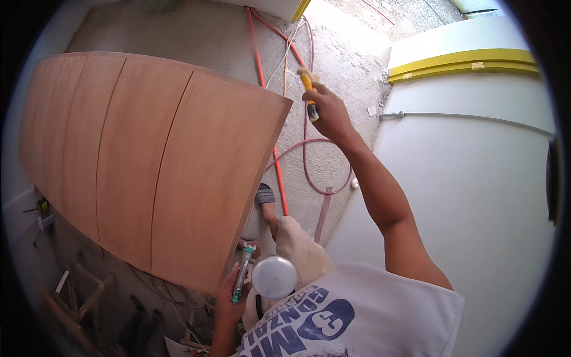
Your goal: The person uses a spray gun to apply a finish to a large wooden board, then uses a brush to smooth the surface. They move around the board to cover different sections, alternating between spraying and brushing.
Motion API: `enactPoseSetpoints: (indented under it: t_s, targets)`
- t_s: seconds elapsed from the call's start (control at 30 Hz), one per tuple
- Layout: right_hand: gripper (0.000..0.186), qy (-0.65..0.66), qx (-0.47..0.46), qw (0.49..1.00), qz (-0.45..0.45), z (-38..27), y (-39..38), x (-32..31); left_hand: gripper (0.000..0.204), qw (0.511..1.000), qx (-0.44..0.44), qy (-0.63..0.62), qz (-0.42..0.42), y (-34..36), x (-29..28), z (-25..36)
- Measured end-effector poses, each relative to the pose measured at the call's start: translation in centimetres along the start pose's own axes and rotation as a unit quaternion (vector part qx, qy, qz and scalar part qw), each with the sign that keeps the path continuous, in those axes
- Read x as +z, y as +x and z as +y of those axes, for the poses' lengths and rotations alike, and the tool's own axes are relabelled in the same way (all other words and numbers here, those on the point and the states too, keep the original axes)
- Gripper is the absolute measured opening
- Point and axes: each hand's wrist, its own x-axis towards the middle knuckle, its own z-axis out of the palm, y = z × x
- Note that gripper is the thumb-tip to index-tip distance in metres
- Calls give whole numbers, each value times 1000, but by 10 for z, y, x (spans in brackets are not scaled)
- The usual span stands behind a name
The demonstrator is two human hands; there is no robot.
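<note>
My right hand (326, 110) is stretched out ahead, past the right edge of a wooden door panel (131, 160). Its fingers are wrapped round a brush (309, 95) with a yellow and black handle; the pale, bristle-like end points away from me. Low and close to my body, my left hand (229, 300) grips a spray gun (242, 273) with green fittings. A round silver cup (274, 277) sits beside the gun's body and appears joined to it. The panel has a smooth reddish-brown face with several dark lengthwise grooves. Neither hand touches the panel.
Orange hose (279, 178) and a looped dark red hose (306, 172) lie on the rough concrete floor (351, 83). At right stands a white wall or panel (464, 178) with a yellow strip (464, 65). A wooden frame (89, 291) and cables are below the door panel at left.
</note>
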Motion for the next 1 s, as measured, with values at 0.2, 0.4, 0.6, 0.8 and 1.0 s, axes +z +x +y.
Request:
enactPoseSetpoints:
  t_s: [0.2, 0.4, 0.6, 0.8, 1.0]
  targets:
    - [30, -42, -86, 992, -88, -33, -42, 30, 64, 997, -71, 13, -3, -53, 6, -26]
    - [19, 136, -175, 924, -311, -182, -244, 120, 60, 994, -79, 16, 72, -155, -3, -110]
    - [17, 436, -130, 701, -550, -241, -340, 168, 61, 974, -153, -73, 148, -264, -23, -200]
    - [25, 138, -77, 967, -201, -259, -265, 104, 61, 977, -121, -89, 152, -317, -45, -263]
    - [27, 64, -265, 914, -302, -383, -473, 246, 57, 986, -52, -62, 148, -386, -76, -287]
